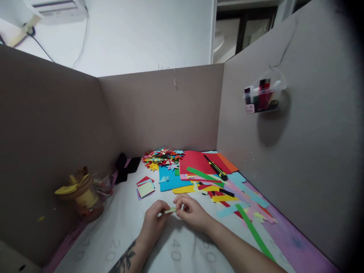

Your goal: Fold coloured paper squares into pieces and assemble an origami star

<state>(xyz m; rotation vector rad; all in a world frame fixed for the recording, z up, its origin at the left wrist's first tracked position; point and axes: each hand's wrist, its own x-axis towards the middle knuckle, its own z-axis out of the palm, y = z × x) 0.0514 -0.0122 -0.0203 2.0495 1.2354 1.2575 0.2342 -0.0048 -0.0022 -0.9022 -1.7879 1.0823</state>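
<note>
Between my two hands is a small folded piece of pale yellow-green paper (171,210), held low over the white table sheet. My left hand (155,217) pinches its left end. At its right end the thumb and fingertips of my right hand (192,212) close on it. The fingers hide part of its folds. Just beyond lies a short stack of square papers (146,188), pale yellow on top. A light blue folded paper piece (164,179) rests on a blue sheet (176,184). Behind that is a heap of colourful folded paper stars (162,159).
A yellow-black utility knife (216,168) lies on red sheets (193,161) at the back right. Paper strips (254,231) are scattered along the right. At left stands a jar (88,201) with yellow paper. Grey panels (162,110) enclose the table; a clear container (264,94) hangs right.
</note>
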